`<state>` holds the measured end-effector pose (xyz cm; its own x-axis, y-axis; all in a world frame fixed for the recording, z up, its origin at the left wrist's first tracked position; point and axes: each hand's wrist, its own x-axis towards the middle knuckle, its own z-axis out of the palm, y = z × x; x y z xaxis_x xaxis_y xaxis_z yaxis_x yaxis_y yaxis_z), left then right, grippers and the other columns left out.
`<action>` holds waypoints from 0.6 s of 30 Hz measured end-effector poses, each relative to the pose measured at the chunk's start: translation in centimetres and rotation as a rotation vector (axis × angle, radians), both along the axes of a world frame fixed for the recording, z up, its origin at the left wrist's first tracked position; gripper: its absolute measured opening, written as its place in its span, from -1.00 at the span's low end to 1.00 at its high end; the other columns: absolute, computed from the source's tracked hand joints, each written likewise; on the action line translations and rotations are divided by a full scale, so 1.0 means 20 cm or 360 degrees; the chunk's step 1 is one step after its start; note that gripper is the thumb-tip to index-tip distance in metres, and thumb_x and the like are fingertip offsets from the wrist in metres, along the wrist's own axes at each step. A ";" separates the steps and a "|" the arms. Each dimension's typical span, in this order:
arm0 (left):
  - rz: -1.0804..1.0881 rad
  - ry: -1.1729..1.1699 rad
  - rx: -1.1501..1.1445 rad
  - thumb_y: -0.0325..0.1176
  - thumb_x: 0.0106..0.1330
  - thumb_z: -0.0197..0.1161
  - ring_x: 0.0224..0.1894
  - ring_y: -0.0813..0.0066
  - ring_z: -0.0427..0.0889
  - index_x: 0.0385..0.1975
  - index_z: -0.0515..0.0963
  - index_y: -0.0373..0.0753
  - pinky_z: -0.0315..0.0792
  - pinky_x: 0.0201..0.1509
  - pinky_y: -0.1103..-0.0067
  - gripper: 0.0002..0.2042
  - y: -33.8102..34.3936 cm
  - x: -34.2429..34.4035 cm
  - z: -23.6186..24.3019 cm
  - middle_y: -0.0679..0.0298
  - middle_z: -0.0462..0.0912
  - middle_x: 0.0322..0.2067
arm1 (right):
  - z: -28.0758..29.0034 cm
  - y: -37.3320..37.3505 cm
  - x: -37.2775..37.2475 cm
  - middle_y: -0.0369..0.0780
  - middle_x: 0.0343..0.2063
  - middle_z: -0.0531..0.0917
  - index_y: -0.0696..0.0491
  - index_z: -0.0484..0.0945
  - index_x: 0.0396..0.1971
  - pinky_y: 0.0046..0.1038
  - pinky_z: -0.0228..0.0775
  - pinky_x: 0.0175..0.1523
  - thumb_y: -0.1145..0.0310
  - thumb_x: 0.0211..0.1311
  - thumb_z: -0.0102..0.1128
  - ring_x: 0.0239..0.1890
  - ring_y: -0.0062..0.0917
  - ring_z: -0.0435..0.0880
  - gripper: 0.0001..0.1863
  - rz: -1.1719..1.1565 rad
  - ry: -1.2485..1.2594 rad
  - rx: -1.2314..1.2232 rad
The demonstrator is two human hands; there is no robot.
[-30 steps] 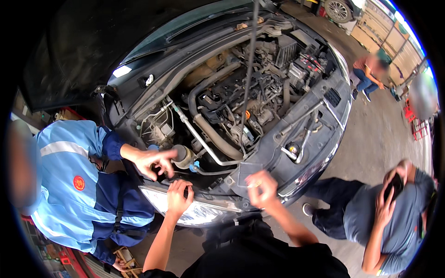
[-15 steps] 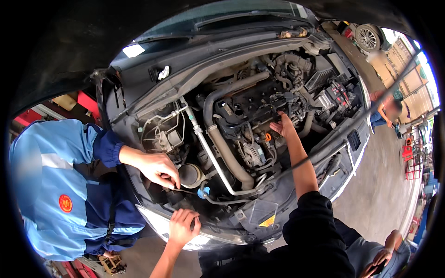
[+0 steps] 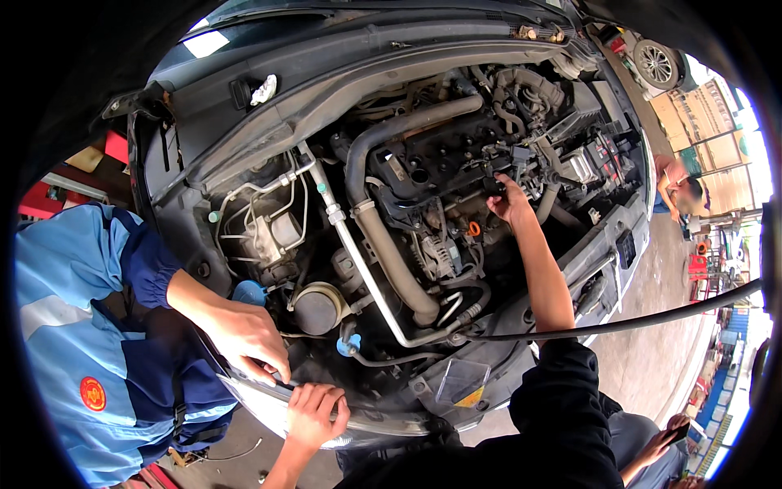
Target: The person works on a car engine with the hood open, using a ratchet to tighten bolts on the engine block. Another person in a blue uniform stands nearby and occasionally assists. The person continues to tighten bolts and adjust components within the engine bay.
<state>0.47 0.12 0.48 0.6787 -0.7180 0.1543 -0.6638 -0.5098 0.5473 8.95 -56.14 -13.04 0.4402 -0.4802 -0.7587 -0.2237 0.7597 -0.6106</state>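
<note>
Under the raised hood, a dusty car engine (image 3: 440,163) lies exposed. My right hand (image 3: 511,202) reaches in from the front, index finger pointing and fingers apart, at the near edge of the black engine cover (image 3: 444,173). Below its fingers is an orange ring-shaped handle (image 3: 474,229). At the front left corner my left hand (image 3: 314,414) rests with its fingers bent together over the car's front edge (image 3: 391,424), beside the headlight. Close by is a co-worker's hand (image 3: 244,338), coming from a blue sleeve, over the same corner.
A black hose (image 3: 652,316) crosses on the right. Left of the engine are a silver pipe (image 3: 358,253), a round canister (image 3: 316,310) and blue caps (image 3: 349,345). A clear plastic piece (image 3: 464,381) lies at the front. At lower right a person holds a phone (image 3: 678,433).
My right hand has shifted slightly, its lower fingers drawing in. The co-worker's hand has moved toward the front edge, nearer my left hand. The black hose has swung lower, and the view has shifted.
</note>
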 end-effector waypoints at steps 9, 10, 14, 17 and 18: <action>0.0007 -0.0016 0.0019 -0.42 -0.02 0.27 -0.40 0.39 0.52 -0.46 0.55 -0.18 0.36 -0.29 0.50 -0.89 0.00 -0.01 -0.01 0.36 0.57 -0.44 | 0.10 0.20 0.09 -0.32 -0.45 0.43 -0.07 0.41 -0.34 -0.36 0.44 -0.18 0.24 -0.06 0.33 -0.48 -0.53 0.46 -0.70 -0.0440 -0.0202 0.0012; 0.0005 -0.0017 0.0012 -0.42 -0.02 0.27 -0.41 0.39 0.52 -0.46 0.55 -0.18 0.36 -0.29 0.50 -0.89 0.00 -0.01 -0.01 0.36 0.57 -0.44 | 0.11 0.22 0.11 -0.31 -0.41 0.46 -0.06 0.41 -0.32 -0.37 0.43 -0.14 0.25 -0.05 0.33 -0.43 -0.50 0.51 -0.69 -0.0517 -0.0281 0.0002; 0.0011 -0.0022 0.0026 -0.42 -0.02 0.28 -0.40 0.40 0.52 -0.46 0.55 -0.18 0.36 -0.28 0.50 -0.89 0.00 -0.01 0.00 0.36 0.57 -0.44 | 0.13 0.42 0.09 -0.36 -0.38 0.50 -0.07 0.43 -0.30 -0.41 0.43 -0.16 0.28 -0.02 0.31 -0.39 -0.52 0.53 -0.72 -0.0547 -0.0359 -0.0156; 0.0010 -0.0013 0.0025 -0.42 -0.02 0.28 -0.39 0.40 0.52 -0.47 0.55 -0.18 0.36 -0.28 0.50 -0.89 0.01 -0.01 0.00 0.36 0.57 -0.44 | 0.15 0.56 0.07 -0.32 -0.29 0.56 -0.05 0.39 -0.24 -0.44 0.47 -0.16 0.25 0.07 0.29 -0.29 -0.53 0.61 -0.69 -0.0608 -0.0182 -0.0243; 0.0006 -0.0006 0.0021 -0.42 -0.02 0.28 -0.39 0.40 0.52 -0.47 0.56 -0.18 0.36 -0.28 0.50 -0.89 0.01 -0.01 0.00 0.37 0.57 -0.44 | 0.16 0.60 0.05 -0.31 -0.27 0.56 -0.03 0.36 -0.18 -0.45 0.48 -0.16 0.25 0.10 0.27 -0.27 -0.52 0.62 -0.66 -0.0623 -0.0088 -0.0294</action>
